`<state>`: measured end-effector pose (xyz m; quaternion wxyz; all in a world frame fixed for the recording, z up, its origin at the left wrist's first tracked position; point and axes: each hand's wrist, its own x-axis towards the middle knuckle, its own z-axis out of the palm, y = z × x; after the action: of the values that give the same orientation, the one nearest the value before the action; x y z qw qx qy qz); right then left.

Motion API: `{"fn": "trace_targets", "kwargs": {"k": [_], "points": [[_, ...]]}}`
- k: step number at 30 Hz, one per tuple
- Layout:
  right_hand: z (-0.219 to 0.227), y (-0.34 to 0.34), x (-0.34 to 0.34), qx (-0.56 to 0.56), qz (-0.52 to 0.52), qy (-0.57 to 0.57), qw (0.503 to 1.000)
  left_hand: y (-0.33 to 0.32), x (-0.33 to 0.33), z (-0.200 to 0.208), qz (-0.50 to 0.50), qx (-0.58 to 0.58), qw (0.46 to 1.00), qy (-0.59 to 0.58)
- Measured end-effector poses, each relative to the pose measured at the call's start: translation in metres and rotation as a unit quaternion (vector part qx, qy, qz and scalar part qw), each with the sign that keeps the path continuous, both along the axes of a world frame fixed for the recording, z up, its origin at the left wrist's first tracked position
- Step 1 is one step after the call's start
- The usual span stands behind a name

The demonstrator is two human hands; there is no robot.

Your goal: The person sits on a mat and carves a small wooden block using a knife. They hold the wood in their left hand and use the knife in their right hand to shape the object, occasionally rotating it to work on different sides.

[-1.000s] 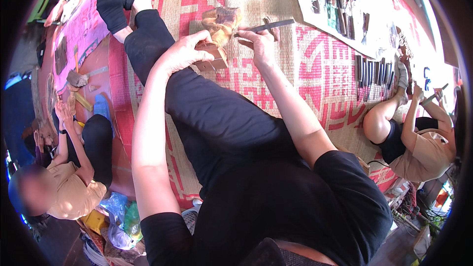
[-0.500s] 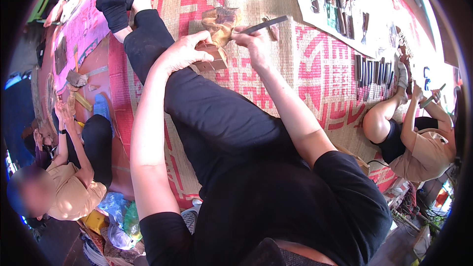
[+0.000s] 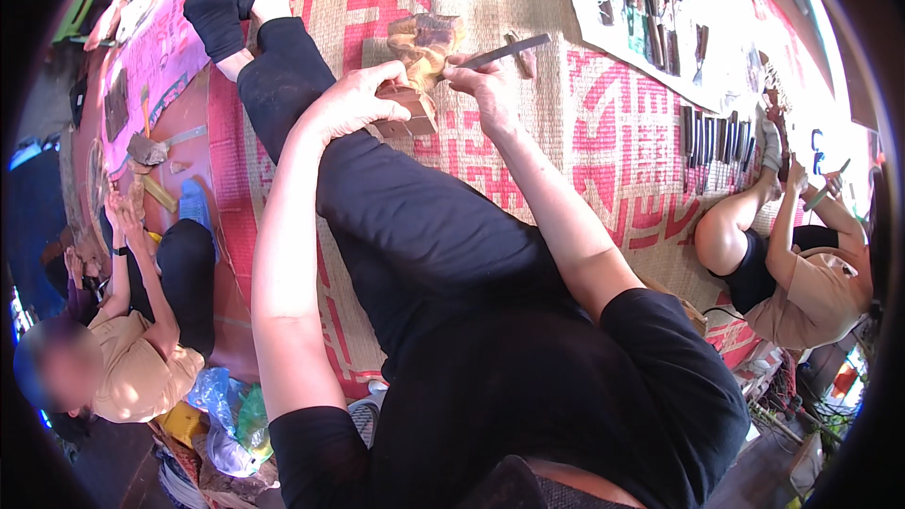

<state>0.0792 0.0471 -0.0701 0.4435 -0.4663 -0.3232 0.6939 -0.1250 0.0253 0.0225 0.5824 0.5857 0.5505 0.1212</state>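
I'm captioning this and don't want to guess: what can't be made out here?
All in the head view:
Dark bar: left end hidden by the right grip.
Wooden block: left side covered by the left grip.
Row of dark tools: tips too small to tell.
Right-hand co-worker: head lost in the dark picture rim.

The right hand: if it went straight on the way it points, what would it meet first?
Most likely the carved brown wood piece, just left of the right hand, though depth is unclear.
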Motion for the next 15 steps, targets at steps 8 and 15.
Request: {"fn": "trace_targets", "kwargs": {"k": [8, 15], "points": [[-0.005, 0.011, 0.006, -0.022, -0.029, 0.031, 0.999, 0.000, -0.001, -0.002, -0.013, 0.009, 1.000, 0.003], [0.005, 0.000, -0.005, 0.018, 0.017, -0.025, 0.999, -0.001, -0.002, -0.006, -0.009, 0.000, 1.000, -0.004]]}}
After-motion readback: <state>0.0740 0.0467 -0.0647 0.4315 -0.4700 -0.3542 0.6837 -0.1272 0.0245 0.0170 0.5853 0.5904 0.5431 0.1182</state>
